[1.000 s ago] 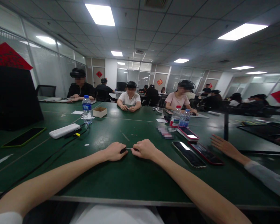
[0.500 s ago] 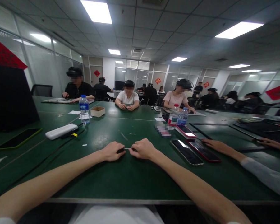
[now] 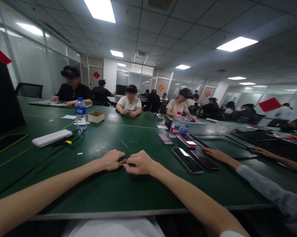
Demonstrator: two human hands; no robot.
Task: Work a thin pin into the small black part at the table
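Observation:
Close together over the green table, my two hands meet near its middle. My left hand is closed around a small dark object, mostly covered by the fingers. A thin light-coloured piece spans the narrow gap between the hands. Its near end is pinched in my right hand, where a dark bit also shows at the fingertips. The pieces are too small and too covered for me to tell their kind.
To the left lie a white power-strip-like block with a cable, a green-edged phone, a water bottle and an open box. Phones and bottles stand right, beside a co-worker's hand at a black frame.
My view has turned a little to the right. My hands have drawn slightly nearer each other, and a dark bit now shows at my right fingertips.

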